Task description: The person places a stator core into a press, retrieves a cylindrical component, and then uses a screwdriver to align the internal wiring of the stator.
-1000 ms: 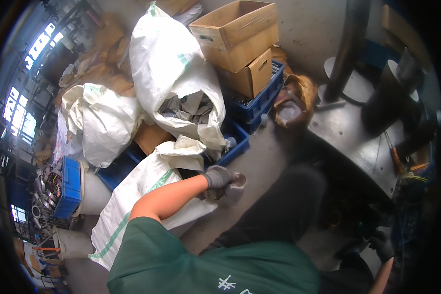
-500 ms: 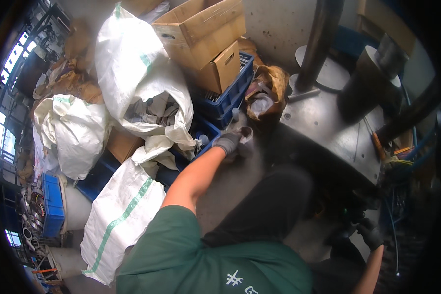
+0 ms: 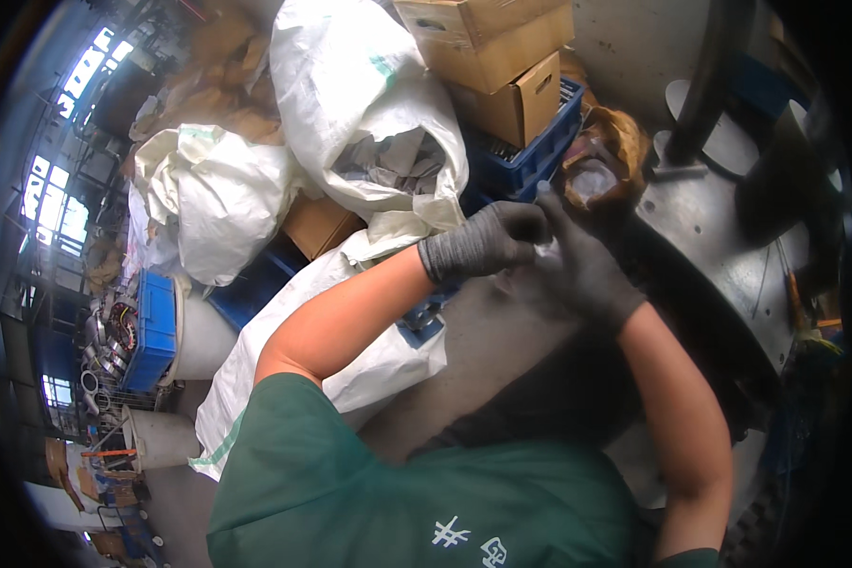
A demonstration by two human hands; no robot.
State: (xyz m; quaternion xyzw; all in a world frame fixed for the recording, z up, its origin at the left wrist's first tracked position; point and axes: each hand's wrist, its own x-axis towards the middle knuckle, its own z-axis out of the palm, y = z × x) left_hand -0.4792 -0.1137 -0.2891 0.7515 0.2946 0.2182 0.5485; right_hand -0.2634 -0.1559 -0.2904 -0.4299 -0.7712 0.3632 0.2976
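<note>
In front of me both my hands, in dark grey knit gloves, meet around a small pale, translucent plastic thing. Its kind is hard to make out, as the fingers cover most of it. My left hand has its fingers curled in on it from the left. My right hand comes up from the right and touches it, its fingers smeared by motion. Just beyond the hands stands an open brown paper sack with clear plastic inside. A white woven sack full of crumpled pale material gapes open to the left.
Cardboard boxes are stacked on a blue crate at the back. Another white sack stands left, and a flattened one lies under my left arm. A metal table with dark posts is at right. Metal rings fill a bin far left.
My right hand has come up from the lower right to join the left. The left has drawn nearer, holding something pale. The view has shifted, so the sacks and boxes appear farther right and higher.
</note>
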